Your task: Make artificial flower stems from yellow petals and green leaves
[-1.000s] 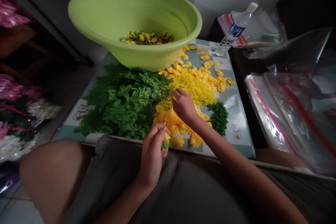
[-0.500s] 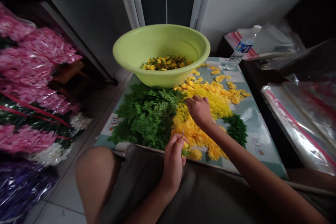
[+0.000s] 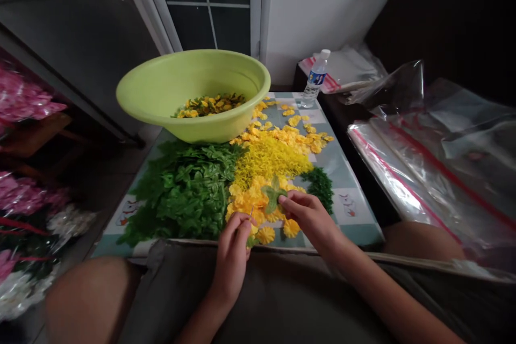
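My left hand point(image 3: 236, 239) is closed near the front edge of the table, pinching a thin needle-like metal piece point(image 3: 252, 212) that points up. Below those fingers shows a bit of green and yellow point(image 3: 251, 239), mostly hidden by the hand. Between the thumb and fingers of my right hand point(image 3: 306, 215) is a green artificial leaf point(image 3: 273, 194), a little to the right of the metal piece and apart from it. Yellow flower heads point(image 3: 245, 196) lie under and around both hands. To the left is a big pile of green leaves point(image 3: 193, 188).
A lime green basin point(image 3: 205, 131) with yellow and green flowers point(image 3: 213, 105) inside stands at the back. Yellow frilly pieces point(image 3: 274, 158), dark green sprigs point(image 3: 321, 187) and a water bottle point(image 3: 315, 79) are on the table point(image 3: 358, 228). Plastic bags point(image 3: 403, 166) lie right; wrapped pink flowers point(image 3: 28, 97) stand left.
My right hand has come back from the far side of the leaf pile toward my left hand, with a green leaf in its fingers. The view has turned to the right.
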`<state>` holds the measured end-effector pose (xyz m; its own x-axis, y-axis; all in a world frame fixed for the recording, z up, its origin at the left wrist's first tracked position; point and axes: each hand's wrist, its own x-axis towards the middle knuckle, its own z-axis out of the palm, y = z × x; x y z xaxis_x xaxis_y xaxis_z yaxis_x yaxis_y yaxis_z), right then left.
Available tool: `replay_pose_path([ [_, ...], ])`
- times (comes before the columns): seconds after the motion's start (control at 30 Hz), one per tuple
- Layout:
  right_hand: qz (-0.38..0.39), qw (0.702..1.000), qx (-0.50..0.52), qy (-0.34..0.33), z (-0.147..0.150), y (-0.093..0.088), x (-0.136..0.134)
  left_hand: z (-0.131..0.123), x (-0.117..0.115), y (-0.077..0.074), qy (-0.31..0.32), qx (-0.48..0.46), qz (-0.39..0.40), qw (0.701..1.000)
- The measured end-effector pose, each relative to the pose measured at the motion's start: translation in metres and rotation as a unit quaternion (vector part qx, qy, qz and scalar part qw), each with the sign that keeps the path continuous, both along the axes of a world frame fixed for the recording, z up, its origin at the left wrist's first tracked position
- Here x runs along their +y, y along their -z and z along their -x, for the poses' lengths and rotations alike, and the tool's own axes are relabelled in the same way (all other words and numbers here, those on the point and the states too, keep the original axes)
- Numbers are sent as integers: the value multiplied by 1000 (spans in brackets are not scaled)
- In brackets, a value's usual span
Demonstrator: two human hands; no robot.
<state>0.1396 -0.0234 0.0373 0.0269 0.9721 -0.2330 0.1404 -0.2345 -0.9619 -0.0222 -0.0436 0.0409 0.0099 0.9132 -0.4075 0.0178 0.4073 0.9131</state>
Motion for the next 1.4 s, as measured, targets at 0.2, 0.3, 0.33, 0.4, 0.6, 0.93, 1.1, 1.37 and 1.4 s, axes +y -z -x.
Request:
replay_pose_path([
  [0.2,-13,999,-41,-9,-23,25,7,-7,0,1,25,39,-1,999],
  [0.3,-23,998,-46,-26,-31,27,8,-10,1,3,38,50,-9,998],
  [0.33,-24,998,-36,-35,-32,25,8,-11,1,3,43,54,-13,998],
  [0.4,-21,999,-4,-49,-32,16,6,-12,1,3,53,61,-22,996],
  [0.6,-62,996,-27,-58,-22,-7,-10,-17,-4,-4,142,84,-73,984],
  [0.93,-192,972,-108,-83,-15,-9,-25,-21,-5,0,158,72,-82,981],
  [1.1,-239,954,-154,-94,-15,-2,-28,-23,-6,-3,150,67,-81,983],
  [1.37,-295,913,-205,-193,-16,-13,-29,-20,-15,8,49,58,-65,995],
  [1.4,-268,935,-147,-179,-16,-15,-29,-19,-17,10,48,58,-67,995],
])
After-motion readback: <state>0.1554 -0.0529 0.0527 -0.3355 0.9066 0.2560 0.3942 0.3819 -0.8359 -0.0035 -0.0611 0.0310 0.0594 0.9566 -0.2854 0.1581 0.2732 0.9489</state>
